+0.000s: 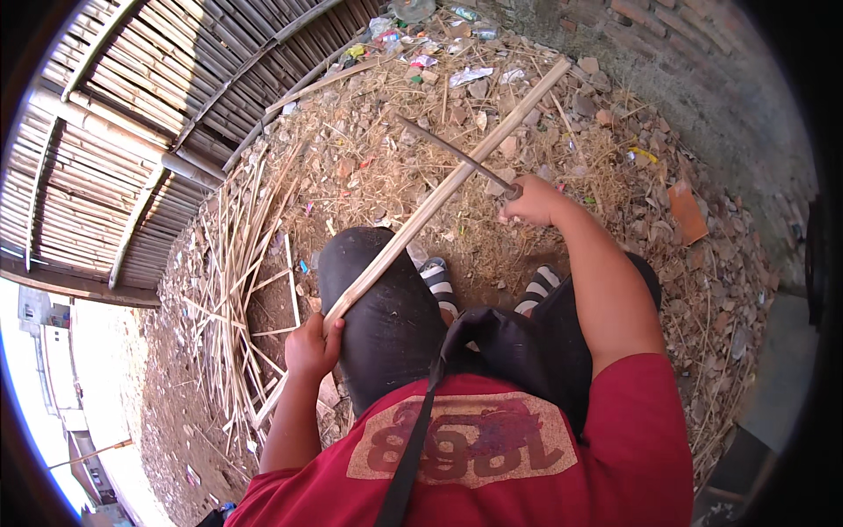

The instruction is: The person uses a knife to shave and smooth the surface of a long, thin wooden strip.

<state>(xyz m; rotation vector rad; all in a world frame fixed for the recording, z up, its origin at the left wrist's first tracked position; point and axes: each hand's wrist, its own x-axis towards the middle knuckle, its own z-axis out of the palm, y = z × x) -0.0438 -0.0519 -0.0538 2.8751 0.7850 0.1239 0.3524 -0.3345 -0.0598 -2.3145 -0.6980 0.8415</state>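
tool handle [512, 191]: mostly hidden (right hand [532, 204] covers it) | slatted wall [224, 66]: cropped | far litter [423, 61]: too small

The left hand [309, 349] at eight o'clock grips a stick [437, 201]; the right hand [532, 203] at two holds a knife [439, 141] across it.

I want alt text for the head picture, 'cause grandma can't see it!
A left hand holds a long pale strip over the left knee; the right hand grips a thin dark tool crossing it. Left of the knee, thin strips lie heaped on littered ground.
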